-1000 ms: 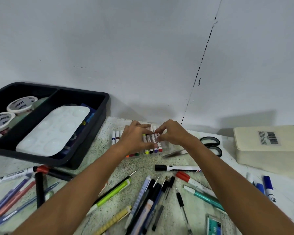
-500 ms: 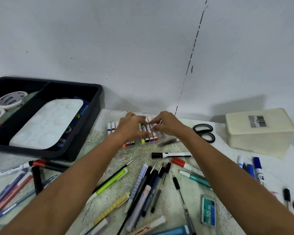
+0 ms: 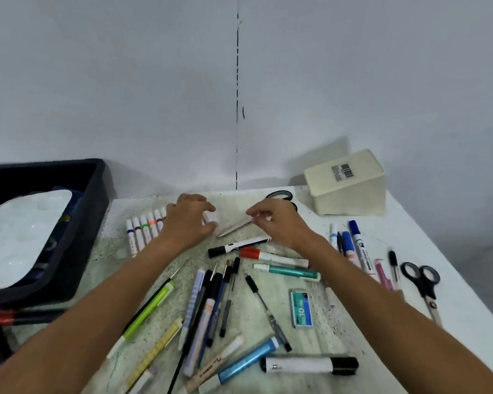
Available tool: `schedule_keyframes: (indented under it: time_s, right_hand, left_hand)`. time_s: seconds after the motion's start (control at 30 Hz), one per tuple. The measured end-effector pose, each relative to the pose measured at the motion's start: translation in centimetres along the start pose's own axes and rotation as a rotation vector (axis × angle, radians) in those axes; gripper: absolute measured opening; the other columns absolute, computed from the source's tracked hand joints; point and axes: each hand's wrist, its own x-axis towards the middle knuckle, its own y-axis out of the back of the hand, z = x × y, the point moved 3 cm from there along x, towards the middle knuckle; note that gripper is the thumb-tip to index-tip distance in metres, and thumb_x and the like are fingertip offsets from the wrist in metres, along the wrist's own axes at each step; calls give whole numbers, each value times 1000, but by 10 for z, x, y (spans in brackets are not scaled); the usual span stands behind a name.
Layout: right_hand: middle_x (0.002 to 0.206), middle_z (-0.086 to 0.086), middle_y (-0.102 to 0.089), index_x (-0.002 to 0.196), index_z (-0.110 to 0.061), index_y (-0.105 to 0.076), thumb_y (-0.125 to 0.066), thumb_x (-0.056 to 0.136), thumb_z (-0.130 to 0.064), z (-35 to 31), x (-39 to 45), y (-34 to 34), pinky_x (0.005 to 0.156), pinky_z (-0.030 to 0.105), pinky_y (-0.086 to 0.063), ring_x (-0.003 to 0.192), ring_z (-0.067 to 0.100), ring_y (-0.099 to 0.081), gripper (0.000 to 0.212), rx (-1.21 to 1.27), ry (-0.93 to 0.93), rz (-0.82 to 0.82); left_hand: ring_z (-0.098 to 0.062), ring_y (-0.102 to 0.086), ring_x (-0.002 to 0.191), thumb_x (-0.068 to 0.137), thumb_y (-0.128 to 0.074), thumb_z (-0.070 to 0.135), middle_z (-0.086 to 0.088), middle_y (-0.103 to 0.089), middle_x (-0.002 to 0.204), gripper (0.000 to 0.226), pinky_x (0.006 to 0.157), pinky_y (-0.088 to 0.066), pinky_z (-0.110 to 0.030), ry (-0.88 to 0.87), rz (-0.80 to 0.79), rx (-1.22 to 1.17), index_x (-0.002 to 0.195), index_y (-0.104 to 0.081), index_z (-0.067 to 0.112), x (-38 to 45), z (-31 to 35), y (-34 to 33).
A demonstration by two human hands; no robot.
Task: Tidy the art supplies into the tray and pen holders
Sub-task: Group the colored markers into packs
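markers (image 3: 144,231) lie in a row near the tray's (image 3: 97,211) edge; left hand (image 3: 187,223) curls over them; right hand (image 3: 276,223) pinches something unclear

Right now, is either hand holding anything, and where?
Left hand grips the marker set at its right end; whether the right hand holds anything cannot be told.

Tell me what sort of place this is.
Likely a home or classroom craft desk set in a plain wall corner: loose pens and markers cover the speckled tabletop, a paint palette lies in a black tray, and scissors lie nearby.
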Motion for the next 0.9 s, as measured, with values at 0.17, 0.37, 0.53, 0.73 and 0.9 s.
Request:
schedule_keyframes:
  time_s: [0.17,0.37,0.53,0.73,0.9]
  right_hand:
    - [102,3,-71,105,-10,-73,-64,87,-3,38,-55,38,75,14,-47,84,12,-63,21,-23,-140,169]
    - [107,1,-71,108,-14,-73,-62,90,-6,82,-127,84,80,18,-43,93,10,-62,23,-121,-373,361]
    - [111,3,-68,111,-15,-72,-61,90,-11,98,-164,89,81,28,-44,100,18,-58,24,-298,-449,426]
    - [104,5,-66,107,-11,-72,-59,90,-11,95,-168,73,76,30,-45,96,21,-57,22,-285,-405,462]
    - [109,4,-66,109,-11,-71,-61,90,-14,88,-147,73,83,27,-40,104,21,-56,22,-253,-389,478]
  left_hand:
    - [-24,-46,117,81,-73,30,-4,-63,115,35,97,-38,-42,-259,-73,-178,114,-69,19,-1,77,-13]
    - [-19,-47,123,79,-77,36,-7,-60,126,53,103,-35,-30,-628,-241,-266,124,-64,12,-21,163,-46]
    - [-17,-22,144,76,-61,69,-3,-31,155,92,118,-11,-41,-649,-419,-43,147,-36,17,-25,181,-78]
    - [-13,-16,147,70,-66,69,1,-31,155,93,118,-1,-47,-615,-398,-109,144,-41,19,-22,162,-86]
    - [-11,-21,145,71,-71,64,2,-37,152,90,119,0,-47,-513,-422,-200,144,-41,21,-21,150,-79]
